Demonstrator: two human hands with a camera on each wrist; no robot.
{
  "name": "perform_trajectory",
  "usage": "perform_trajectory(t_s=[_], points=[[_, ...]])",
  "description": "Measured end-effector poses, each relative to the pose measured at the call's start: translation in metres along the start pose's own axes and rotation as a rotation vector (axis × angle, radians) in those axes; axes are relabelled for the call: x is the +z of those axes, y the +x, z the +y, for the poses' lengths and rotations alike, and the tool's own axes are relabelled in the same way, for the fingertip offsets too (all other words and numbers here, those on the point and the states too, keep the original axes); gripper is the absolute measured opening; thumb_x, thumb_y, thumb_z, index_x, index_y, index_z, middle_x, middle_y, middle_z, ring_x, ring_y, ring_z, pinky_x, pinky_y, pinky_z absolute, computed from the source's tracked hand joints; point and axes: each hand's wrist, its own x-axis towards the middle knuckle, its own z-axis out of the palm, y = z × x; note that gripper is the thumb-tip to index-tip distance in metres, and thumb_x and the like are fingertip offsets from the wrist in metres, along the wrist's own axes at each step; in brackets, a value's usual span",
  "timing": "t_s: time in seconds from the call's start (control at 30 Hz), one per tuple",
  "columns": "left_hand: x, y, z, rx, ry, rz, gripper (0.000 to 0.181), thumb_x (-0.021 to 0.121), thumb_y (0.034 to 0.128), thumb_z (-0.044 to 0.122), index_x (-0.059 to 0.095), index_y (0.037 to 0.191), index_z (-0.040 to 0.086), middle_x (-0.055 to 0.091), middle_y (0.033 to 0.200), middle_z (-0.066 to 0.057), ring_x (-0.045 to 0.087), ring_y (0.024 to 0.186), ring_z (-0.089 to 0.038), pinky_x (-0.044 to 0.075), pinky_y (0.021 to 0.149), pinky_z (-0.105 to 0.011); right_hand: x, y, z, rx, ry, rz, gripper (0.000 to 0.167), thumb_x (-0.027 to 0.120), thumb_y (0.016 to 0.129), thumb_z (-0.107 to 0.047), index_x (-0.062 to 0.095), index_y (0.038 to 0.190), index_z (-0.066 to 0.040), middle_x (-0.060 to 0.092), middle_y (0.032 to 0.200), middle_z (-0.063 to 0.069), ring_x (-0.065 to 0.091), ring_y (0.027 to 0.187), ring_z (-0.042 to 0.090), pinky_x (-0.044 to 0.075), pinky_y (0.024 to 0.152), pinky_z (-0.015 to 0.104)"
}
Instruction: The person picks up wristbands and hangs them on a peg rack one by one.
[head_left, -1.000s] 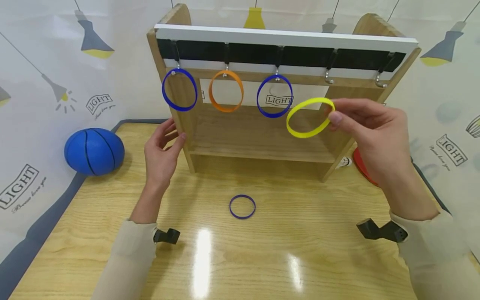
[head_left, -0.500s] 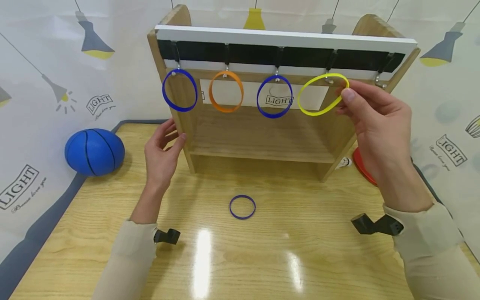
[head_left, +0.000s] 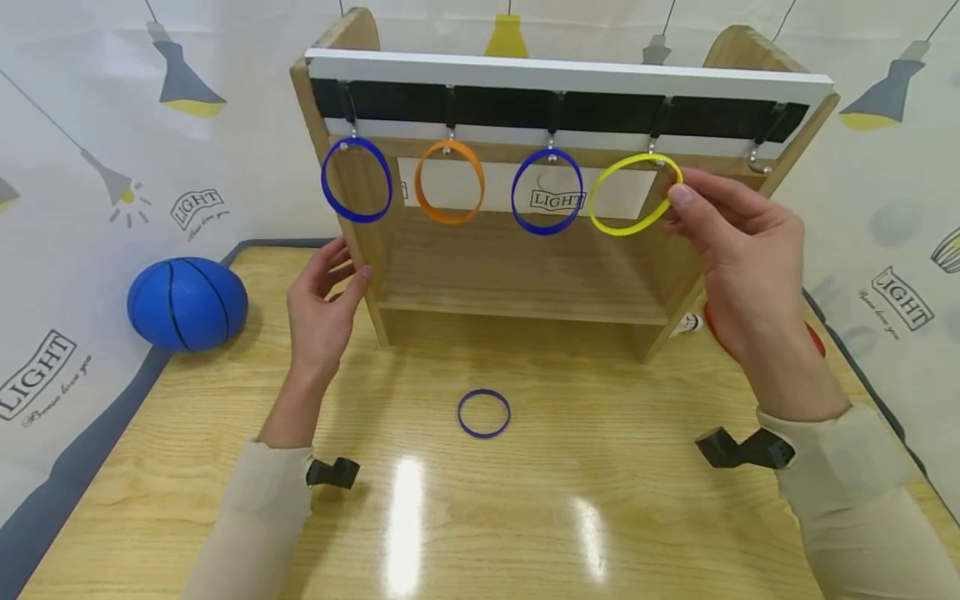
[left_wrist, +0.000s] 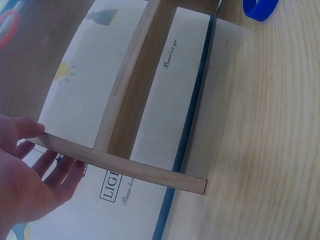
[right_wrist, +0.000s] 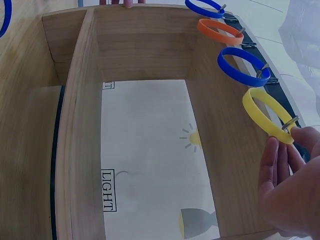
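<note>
My right hand (head_left: 757, 275) pinches the right edge of a yellow wristband (head_left: 618, 231) between thumb and fingers. The fourth hook of the rack (head_left: 495, 108) passes through this band, as the right wrist view shows. Blue (head_left: 390, 187), orange (head_left: 450, 221) and blue (head_left: 547, 231) wristbands hang on the hooks to its left. My left hand (head_left: 321, 317) holds the left side panel (left_wrist: 125, 165) of the wooden shelf (head_left: 525, 312), thumb on the front edge and fingers on the outer side. Another blue wristband (head_left: 461, 421) lies on the table before the shelf.
The rightmost hook (head_left: 759, 160) carries no band. A blue ball (head_left: 187, 304) sits left of the shelf. A red object (head_left: 816, 339) and a shuttlecock-like white item (head_left: 687, 323) lie at right, partly hidden. A printed cloth (head_left: 82, 208) backs the table.
My right hand raised the yellow wristband to the fourth hook, then moved slightly left and down, with the hook now through it. The left hand stays on the panel.
</note>
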Motion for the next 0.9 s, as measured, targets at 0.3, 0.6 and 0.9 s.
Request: perform_trajectory(t_s=[0.3,0.6,0.9], points=[[-0.001,0.001,-0.003,0.009,0.012,-0.003,0.040,0.069,0.0929,0.015,0.063,0.132,0.020,0.061,0.127,-0.006,0.060,0.111,-0.026,0.052,0.084,-0.029,-0.002,0.000,0.003,-0.038,-0.044,-0.001,0.041,0.077,0.084,-0.005,0.064,0.119,0.011,0.064,0.116,0.022,0.059,0.089,0.030,0.053,0.084,0.027],[0.000,0.001,-0.003,0.005,0.011,-0.001,0.040,0.069,0.0926,0.015,0.063,0.132,0.019,0.061,0.127,-0.006,0.060,0.110,-0.026,0.053,0.083,-0.029,-0.013,-0.007,0.014,-0.032,-0.076,0.013,0.039,0.074,0.086,-0.003,0.063,0.121,0.009,0.066,0.116,0.018,0.061,0.097,0.029,0.053,0.085,0.026],[0.000,0.001,-0.002,0.007,0.013,0.007,0.041,0.070,0.0922,0.013,0.063,0.132,0.019,0.061,0.127,-0.007,0.060,0.111,-0.026,0.053,0.082,-0.027,-0.022,-0.020,0.027,0.033,-0.214,-0.016,0.040,0.075,0.086,-0.008,0.065,0.124,0.001,0.067,0.119,0.013,0.063,0.102,0.025,0.050,0.089,0.022]])
